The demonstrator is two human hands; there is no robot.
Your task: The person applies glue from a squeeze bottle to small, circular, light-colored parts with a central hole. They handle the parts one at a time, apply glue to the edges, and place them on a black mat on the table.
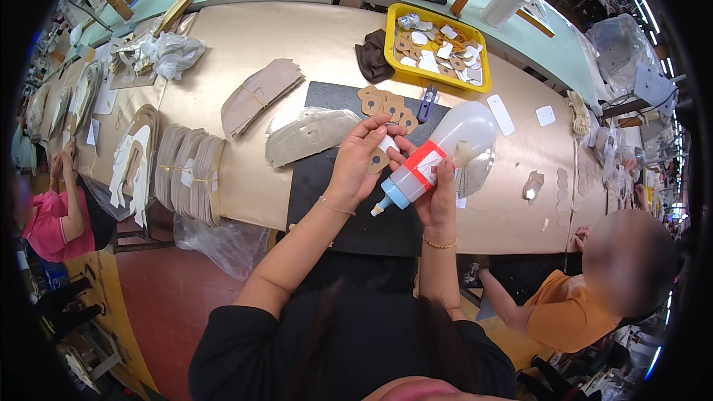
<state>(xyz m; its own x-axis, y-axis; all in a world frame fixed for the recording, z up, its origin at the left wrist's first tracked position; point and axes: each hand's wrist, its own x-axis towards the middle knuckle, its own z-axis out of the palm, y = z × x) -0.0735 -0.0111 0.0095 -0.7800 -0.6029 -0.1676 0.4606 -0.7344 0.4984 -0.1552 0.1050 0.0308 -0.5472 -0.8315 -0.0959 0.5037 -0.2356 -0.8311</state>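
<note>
Working at a table covered in brown sheet, both bare hands over a black mat. Right hand closed around a clear squeeze bottle, red band at its neck; light-blue cap angled down toward lower left. Left hand: fingers reaching forward, thumb drawn in near them, at a small white piece; cannot tell whether they pinch it. Tan piece with a dark hole just beside the left palm, between the two hands. Beyond them, a cluster of similar tan cutouts and purple snips. Grey-beige stack overlapping the mat's left edge; brown tied stack farther left. Yellow tray of mixed small pieces at the far side. Co-worker in an orange top seated to the right.
</note>
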